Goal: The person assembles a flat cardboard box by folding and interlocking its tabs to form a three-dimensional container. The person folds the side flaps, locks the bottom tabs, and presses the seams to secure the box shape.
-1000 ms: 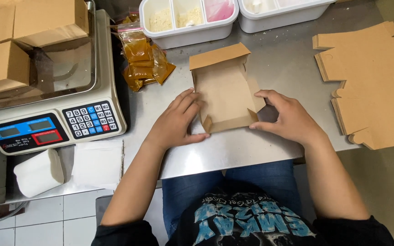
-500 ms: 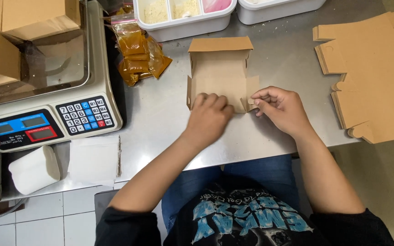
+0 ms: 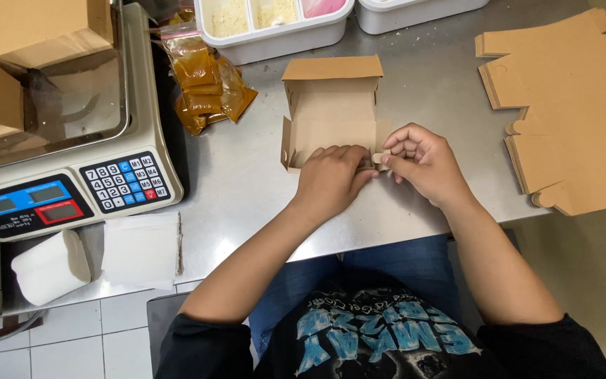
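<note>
Head view: the half-folded cardboard box (image 3: 331,119) lies on the steel table (image 3: 247,189), right of the scale (image 3: 64,140), lid flap open away from you. Your left hand (image 3: 331,179) curls over the near wall; your right hand (image 3: 422,161) pinches the near right corner tab. Press the wall upright first, then tuck the tab squarely, keeping creases aligned. Flat blanks (image 3: 569,105) wait farther right of the scale.

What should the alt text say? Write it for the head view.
Two bare hands, left hand and right hand, fold the near edge of a small brown cardboard box on a steel table, between a scale and flat box blanks.
</note>
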